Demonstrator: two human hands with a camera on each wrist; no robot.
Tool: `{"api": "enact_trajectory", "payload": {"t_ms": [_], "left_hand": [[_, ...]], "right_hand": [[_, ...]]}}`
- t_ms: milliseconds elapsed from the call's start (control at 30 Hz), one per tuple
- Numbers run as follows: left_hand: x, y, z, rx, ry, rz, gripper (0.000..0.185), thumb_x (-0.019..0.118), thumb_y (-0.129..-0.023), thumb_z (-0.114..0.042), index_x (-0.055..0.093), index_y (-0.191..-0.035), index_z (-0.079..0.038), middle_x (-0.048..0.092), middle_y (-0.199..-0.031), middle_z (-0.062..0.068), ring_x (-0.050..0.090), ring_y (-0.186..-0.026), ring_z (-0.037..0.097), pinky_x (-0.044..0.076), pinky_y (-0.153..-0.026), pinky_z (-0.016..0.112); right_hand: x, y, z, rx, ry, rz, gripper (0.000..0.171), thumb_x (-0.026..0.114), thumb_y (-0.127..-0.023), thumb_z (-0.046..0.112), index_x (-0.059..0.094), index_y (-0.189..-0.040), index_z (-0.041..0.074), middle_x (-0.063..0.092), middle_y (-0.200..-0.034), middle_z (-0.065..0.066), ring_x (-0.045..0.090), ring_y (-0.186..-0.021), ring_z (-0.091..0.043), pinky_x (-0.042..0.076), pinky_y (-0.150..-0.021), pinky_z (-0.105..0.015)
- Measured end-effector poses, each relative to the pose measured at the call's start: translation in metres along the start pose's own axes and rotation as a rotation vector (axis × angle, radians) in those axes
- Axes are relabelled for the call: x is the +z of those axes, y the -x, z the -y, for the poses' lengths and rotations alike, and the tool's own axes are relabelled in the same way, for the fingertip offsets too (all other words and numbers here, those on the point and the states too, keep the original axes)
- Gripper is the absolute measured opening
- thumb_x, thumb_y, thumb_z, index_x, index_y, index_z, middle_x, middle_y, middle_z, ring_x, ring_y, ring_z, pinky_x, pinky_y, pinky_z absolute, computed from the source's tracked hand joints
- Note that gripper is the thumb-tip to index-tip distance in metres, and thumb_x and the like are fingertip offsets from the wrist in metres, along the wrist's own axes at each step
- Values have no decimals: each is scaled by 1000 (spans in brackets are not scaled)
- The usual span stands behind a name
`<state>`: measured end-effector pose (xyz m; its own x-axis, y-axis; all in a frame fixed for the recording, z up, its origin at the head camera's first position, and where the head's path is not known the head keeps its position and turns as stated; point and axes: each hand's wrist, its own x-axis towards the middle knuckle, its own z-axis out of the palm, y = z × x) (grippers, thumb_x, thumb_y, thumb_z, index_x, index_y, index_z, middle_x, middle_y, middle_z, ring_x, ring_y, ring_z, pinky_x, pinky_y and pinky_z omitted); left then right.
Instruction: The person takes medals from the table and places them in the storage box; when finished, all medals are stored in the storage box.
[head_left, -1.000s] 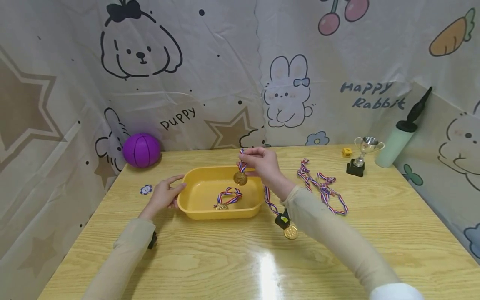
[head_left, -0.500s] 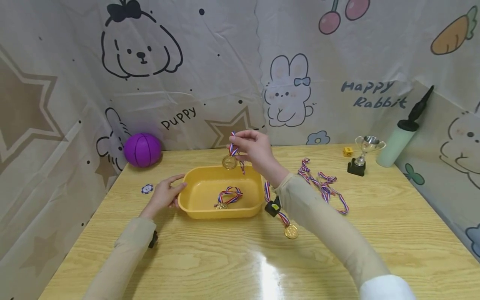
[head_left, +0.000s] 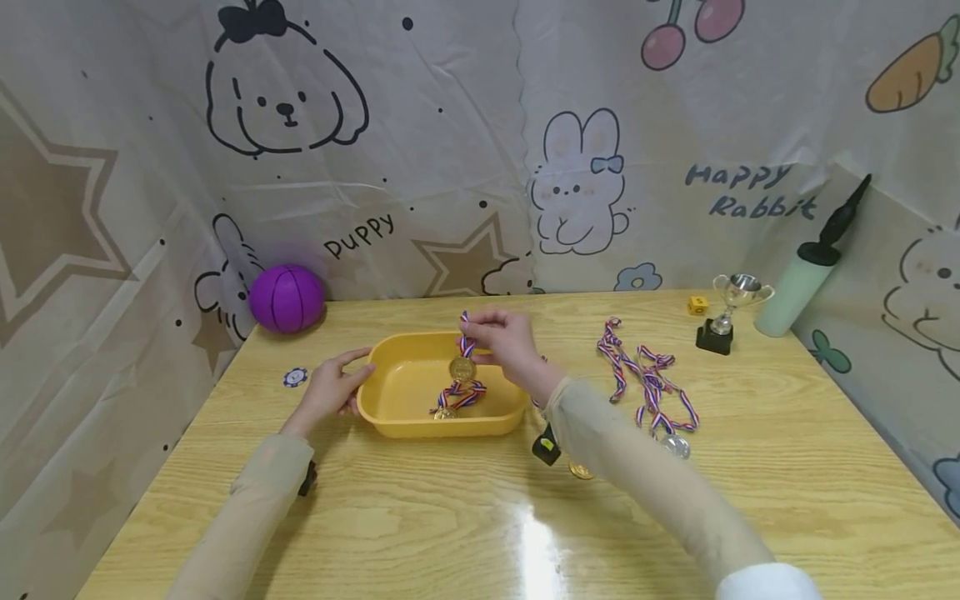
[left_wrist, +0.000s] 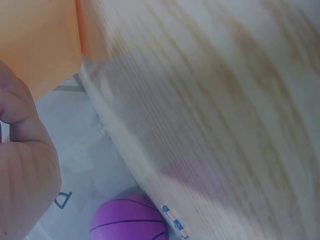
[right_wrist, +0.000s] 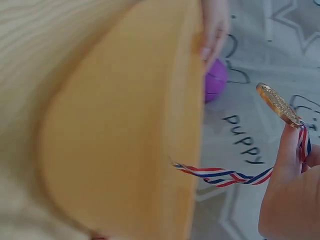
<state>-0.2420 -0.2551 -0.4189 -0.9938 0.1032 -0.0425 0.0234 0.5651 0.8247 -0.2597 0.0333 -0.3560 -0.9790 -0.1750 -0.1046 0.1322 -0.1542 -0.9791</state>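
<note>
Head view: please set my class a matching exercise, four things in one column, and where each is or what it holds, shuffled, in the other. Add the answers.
Things:
1. left hand
2. right hand
3. purple ball
4. trophy

Places and states:
A. stands beside the green pump
B. pinches the ribbon of a gold medal
C. grips the yellow tray
D. far left corner of the table

Pairs: 1-C, 2-B, 3-D, 4-A

Table [head_left: 412, 517] | on it: yellow tub [head_left: 446, 428] | ball [head_left: 287, 299] | chip [head_left: 296, 377] | medals [head_left: 677, 447] | cube [head_left: 697, 306] | trophy [head_left: 716, 336] | pump [head_left: 797, 287]
</note>
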Motion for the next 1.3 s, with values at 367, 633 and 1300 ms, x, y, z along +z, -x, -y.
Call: {"api": "enact_trajectory", "payload": {"t_ms": [367, 633, 1300], "left_hand": [[0, 0, 1, 5, -12, -7, 53, 54, -99, -27, 40, -144, -3, 53, -46, -3, 45, -34, 8, 39, -35, 22], [0, 1, 2, 1, 2, -8, 55, 55, -99, -29, 40, -144, -3, 54, -47, -2, 48, -35, 12, 41, -35, 24], [1, 0, 3, 9, 2, -9, 54, 54, -99, -28, 40, -144, -3, 54, -47, -2, 47, -35, 10, 41, -36, 23]], "right_hand": [[1, -2, -38, 89, 135, -38, 13, 70, -87, 8, 65, -96, 1, 66, -82, -1, 62, -66, -10, 57, -55, -26], [2, -2, -52, 92, 225, -10, 13, 72, -85, 8, 65, -93, 1, 66, -78, -4, 59, -56, -11, 58, -55, -29], [0, -10, -62, 93, 592, -44, 9, 75, -82, 8, 67, -84, 4, 70, -80, -8, 62, -57, -13, 56, -49, -28]]}}
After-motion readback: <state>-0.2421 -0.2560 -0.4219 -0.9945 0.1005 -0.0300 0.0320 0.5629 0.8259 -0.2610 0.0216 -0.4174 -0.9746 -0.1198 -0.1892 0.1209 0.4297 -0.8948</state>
